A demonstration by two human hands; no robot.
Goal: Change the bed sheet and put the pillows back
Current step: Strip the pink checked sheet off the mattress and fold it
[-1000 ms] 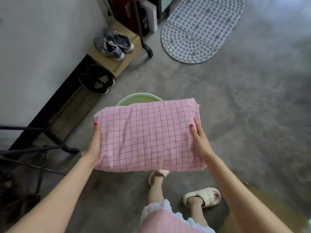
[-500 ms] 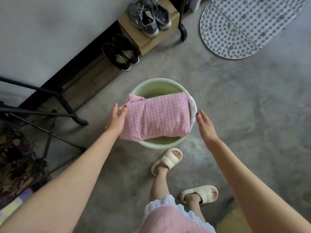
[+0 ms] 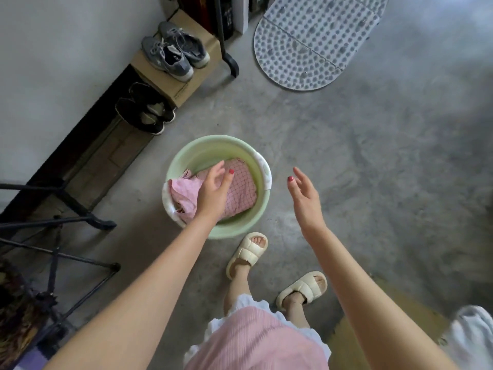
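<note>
A folded pink checked sheet (image 3: 241,189) lies inside a pale green basin (image 3: 198,152) on the concrete floor. My left hand (image 3: 213,192) rests flat on top of the sheet, pressing it down, fingers relaxed. My right hand (image 3: 304,194) hovers to the right of the basin, open, holding nothing. No bed or pillows are in view.
Grey sneakers (image 3: 173,50) sit on a cardboard box (image 3: 176,84) by the wall, black shoes (image 3: 145,109) beside it. A studded grey mat (image 3: 314,41) lies at the back. A black metal frame (image 3: 61,209) stands at left. My sandalled feet (image 3: 248,253) are just behind the basin.
The sheet went from held between both hands down into the basin. My right hand let go and drew away to the right; my left moved on top of the sheet.
</note>
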